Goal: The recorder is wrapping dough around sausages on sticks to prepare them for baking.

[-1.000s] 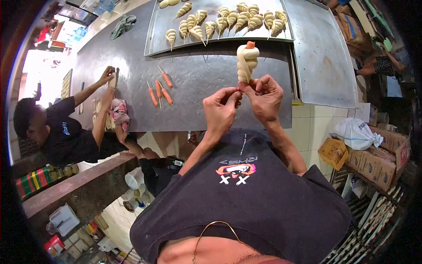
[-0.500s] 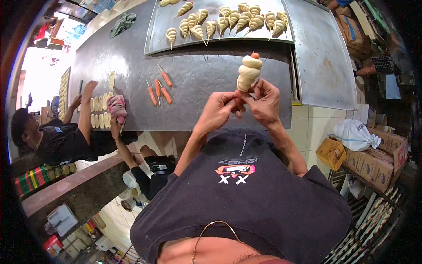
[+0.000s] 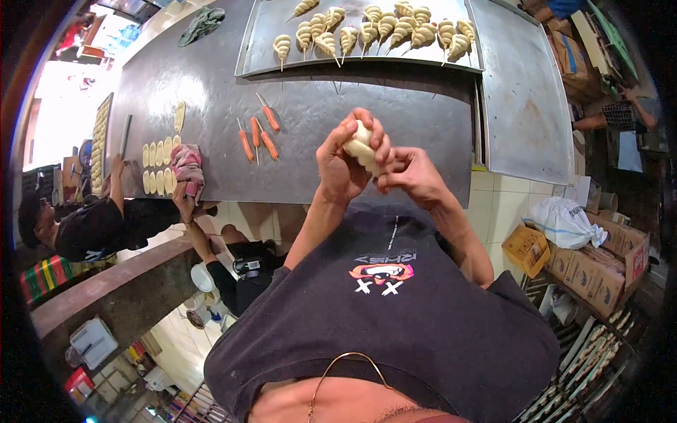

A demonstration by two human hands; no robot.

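A sausage wrapped in pale dough (image 3: 360, 146) is held tilted in front of my chest, above the near edge of the table. My left hand (image 3: 345, 155) curls its fingers round the upper part of the dough. At the lower end, my right hand (image 3: 409, 175) pinches with thumb and fingers; the stick there is hidden. To the left lie several bare sausages on sticks (image 3: 255, 130). Beyond my hands, a metal tray (image 3: 303, 69) bears rows of dough-wrapped sausages (image 3: 386, 27) on sticks.
A person (image 3: 92, 222) at the left edge of the grey table (image 3: 211, 92) reaches toward a rod. Flat dough pieces (image 3: 159, 155) and a pink cloth (image 3: 187, 166) lie near. A bare metal sheet (image 3: 525, 99) stands right of the tray; cardboard boxes (image 3: 585, 271) are at the right.
My left hand has moved from the lower end up round the dough, which now tilts instead of standing upright. My right hand has shifted down to its lower end. The other person's arm has drawn back.
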